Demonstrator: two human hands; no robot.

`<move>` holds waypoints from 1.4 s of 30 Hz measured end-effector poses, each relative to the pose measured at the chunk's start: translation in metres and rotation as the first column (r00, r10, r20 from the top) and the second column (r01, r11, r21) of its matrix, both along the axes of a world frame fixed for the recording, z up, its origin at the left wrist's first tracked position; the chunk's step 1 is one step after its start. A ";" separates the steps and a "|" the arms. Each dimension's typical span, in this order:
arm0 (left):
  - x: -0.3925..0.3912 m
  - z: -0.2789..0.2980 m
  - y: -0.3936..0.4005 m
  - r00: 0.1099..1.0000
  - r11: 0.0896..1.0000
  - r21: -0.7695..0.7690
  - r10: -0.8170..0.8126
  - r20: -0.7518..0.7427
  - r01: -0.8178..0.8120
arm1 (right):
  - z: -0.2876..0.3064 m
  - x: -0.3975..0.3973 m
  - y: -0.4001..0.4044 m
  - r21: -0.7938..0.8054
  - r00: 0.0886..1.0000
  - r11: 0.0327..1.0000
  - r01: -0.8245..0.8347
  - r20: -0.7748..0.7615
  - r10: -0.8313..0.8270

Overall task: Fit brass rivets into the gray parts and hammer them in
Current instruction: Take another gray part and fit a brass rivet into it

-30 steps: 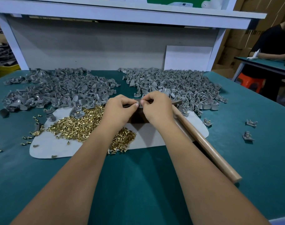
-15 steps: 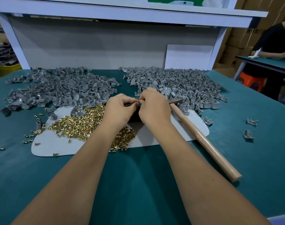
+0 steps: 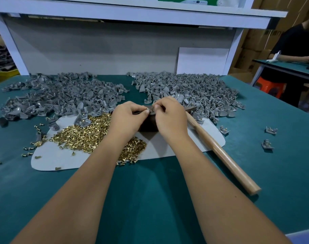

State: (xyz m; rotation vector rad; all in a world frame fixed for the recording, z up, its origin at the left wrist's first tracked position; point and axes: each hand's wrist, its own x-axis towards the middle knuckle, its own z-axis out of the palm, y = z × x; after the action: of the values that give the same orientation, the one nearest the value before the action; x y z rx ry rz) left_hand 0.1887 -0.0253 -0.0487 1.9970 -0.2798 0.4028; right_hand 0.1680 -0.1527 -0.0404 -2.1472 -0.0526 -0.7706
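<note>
Fingertips of left hand (image 3: pixel 128 117) and right hand (image 3: pixel 169 117) pinch one gray part (image 3: pixel 151 110) between them, above dark block (image 3: pixel 148 125). Brass rivets (image 3: pixel 90 134) heaped on pad left; hammer (image 3: pixel 220 155) lies right. Gray piles (image 3: pixel 194 92) crowd behind; near table edge (image 3: pixel 150 199) bare.

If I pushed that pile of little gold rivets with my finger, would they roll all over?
Probably some would. The brass rivets look like short, smooth cylinders lying loose in a heap, so a push would likely scatter them. A few strays already sit apart on the green table. Each looks tiny, so likely light and fiddly to pinch.
</note>
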 end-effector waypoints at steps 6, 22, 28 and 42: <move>0.004 -0.002 -0.001 1.000 1.000 -0.017 0.003 -0.013 -0.003 | 0.005 0.001 -0.002 0.258 0.997 0.966 0.008 -0.070 0.011; 0.007 -0.004 0.001 0.998 0.999 0.040 -0.007 0.062 0.004 | 0.003 0.008 0.005 -0.145 0.982 0.976 0.159 -0.079 -0.172; 0.007 -0.005 0.000 0.995 0.997 0.074 0.016 0.097 -0.023 | 0.003 0.009 0.008 -0.528 0.952 0.809 0.256 -0.009 -0.307; 0.005 -0.004 -0.001 0.997 0.996 0.082 0.014 0.072 -0.020 | -0.005 0.007 0.011 -0.609 0.933 0.726 0.320 0.070 -0.352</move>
State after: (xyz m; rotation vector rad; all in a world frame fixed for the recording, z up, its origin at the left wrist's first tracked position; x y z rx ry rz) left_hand 0.1936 -0.0259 -0.0525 2.0697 -0.3291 0.4816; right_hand 0.1754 -0.1412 -0.0457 -2.8539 0.1415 -1.0079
